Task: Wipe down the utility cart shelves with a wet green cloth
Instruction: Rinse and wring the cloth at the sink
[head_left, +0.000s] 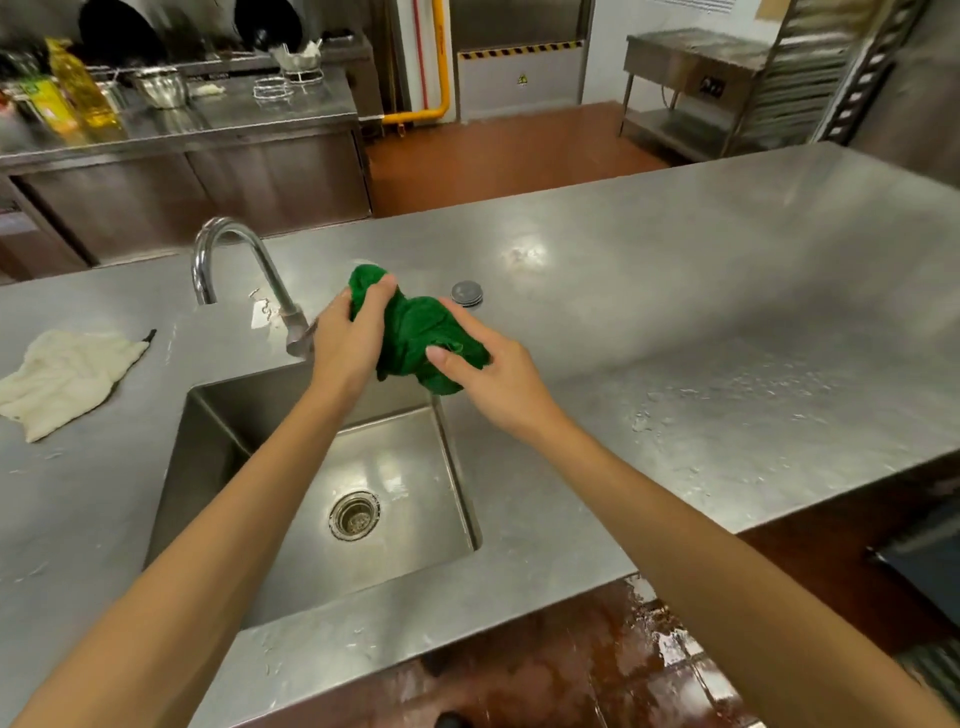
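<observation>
A bunched green cloth hangs in the air over the back edge of the steel sink. My left hand grips its upper left end, thumb curled over the top. My right hand grips the lower right part, fingers wrapped round the fabric. The curved tap stands just left of my left hand, its spout close to my knuckles. No water runs from it. The utility cart is not in view.
A white rag lies on the steel counter left of the sink. A small grey round cap sits behind the cloth. Water drops spot the counter at right. The floor below the counter edge is wet.
</observation>
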